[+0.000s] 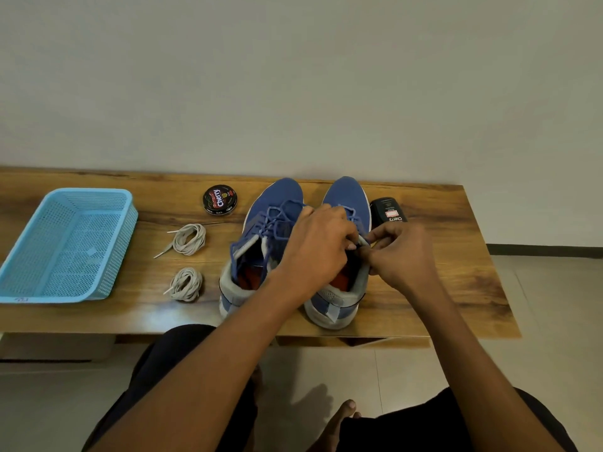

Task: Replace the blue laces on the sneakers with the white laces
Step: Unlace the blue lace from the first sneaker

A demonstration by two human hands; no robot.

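Observation:
Two blue sneakers stand side by side on the wooden table, toes pointing away from me. The left sneaker (277, 203) has loose blue laces (270, 220) hanging over its tongue. Both my hands work at the top of the right sneaker (346, 194). My left hand (319, 246) covers its tongue and pinches the blue lace. My right hand (401, 252) pinches the lace at the right side of the collar. Two coiled white laces lie to the left of the shoes, one farther (189, 238) and one nearer (186, 283).
A light blue plastic basket (39, 288) sits at the table's left end. A round black shoe polish tin (219, 199) stands behind the white laces. A black polish bottle (388, 210) lies right of the right sneaker. The table's front edge (424, 334) is near my knees.

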